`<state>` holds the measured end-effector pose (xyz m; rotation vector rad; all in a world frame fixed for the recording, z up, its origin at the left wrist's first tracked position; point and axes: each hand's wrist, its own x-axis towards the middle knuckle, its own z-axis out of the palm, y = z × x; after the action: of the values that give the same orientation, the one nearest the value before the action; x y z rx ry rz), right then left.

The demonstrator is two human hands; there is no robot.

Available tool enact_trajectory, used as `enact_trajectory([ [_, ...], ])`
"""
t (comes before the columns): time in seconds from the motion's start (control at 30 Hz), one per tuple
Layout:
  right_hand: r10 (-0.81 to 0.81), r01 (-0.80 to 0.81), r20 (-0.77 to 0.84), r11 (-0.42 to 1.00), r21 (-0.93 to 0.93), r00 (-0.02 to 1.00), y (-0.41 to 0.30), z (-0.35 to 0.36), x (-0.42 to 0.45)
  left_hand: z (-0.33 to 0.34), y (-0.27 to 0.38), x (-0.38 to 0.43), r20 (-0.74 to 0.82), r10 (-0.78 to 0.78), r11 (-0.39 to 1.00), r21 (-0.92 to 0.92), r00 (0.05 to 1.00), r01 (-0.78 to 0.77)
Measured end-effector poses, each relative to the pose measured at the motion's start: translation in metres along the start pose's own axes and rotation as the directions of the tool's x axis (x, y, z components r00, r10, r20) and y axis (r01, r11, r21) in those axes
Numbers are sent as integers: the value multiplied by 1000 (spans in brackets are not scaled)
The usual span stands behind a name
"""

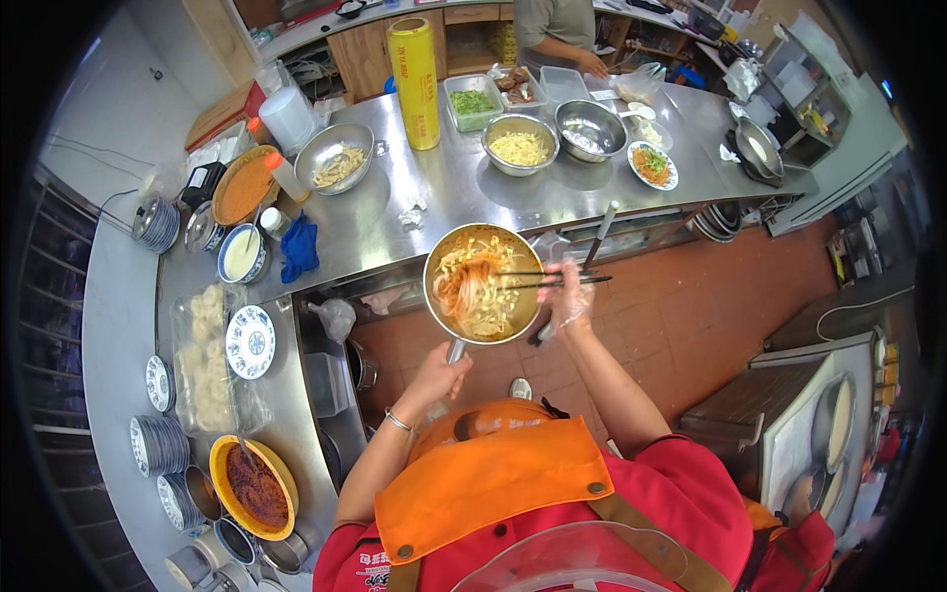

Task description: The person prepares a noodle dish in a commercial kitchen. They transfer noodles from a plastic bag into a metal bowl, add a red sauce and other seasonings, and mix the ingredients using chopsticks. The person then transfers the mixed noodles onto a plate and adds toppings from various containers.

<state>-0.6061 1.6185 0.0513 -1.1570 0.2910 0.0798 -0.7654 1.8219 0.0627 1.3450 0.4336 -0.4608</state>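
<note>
My left hand (438, 374) grips the handle of a metal saucepan (435, 318), held in the air in front of the steel counter's edge. Inside the pan lie pale bean sprouts and shreds (492, 311) mixed with an orange-red sauce or shredded topping (473, 277). In a clear plastic glove, my right hand (570, 297) holds a pair of dark chopsticks (529, 280) sideways over the rim, with their tips in the food. The gloved fingers look slightly blurred.
On the counter (459, 185) stand a yellow cling-film roll (416, 89), a steel bowl of pale shreds (519, 150), an empty-looking steel bowl (590, 132) and a plated dish (652, 166). Red chili oil fills a yellow basin (255, 485) at left. A person (555, 33) stands across the counter.
</note>
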Motion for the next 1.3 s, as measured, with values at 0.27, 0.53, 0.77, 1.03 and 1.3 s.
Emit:
enact_trajectory([
  [0.27, 21, 239, 498, 859, -454, 867, -38, 17, -13, 0, 2, -6, 101, 6, 988, -152, 995, 9],
  [0.53, 95, 288, 577, 794, -535, 811, -48, 24, -15, -3, 8, -8, 125, -37, 998, -36, 991, 42],
  [0.77, 42, 359, 619, 783, -508, 784, -41, 28, -18, -5, 10, -7, 100, -24, 998, -52, 995, 29],
  [1.03, -59, 561, 704, 654, -509, 708, -45, 31, -24, -7, 8, -7, 83, -12, 996, -85, 996, 19],
  [1.3, -18, 9, -26, 954, -300, 999, -2, -6, 7, 5, 2, -5, -31, -18, 1000, 18, 999, 19],
])
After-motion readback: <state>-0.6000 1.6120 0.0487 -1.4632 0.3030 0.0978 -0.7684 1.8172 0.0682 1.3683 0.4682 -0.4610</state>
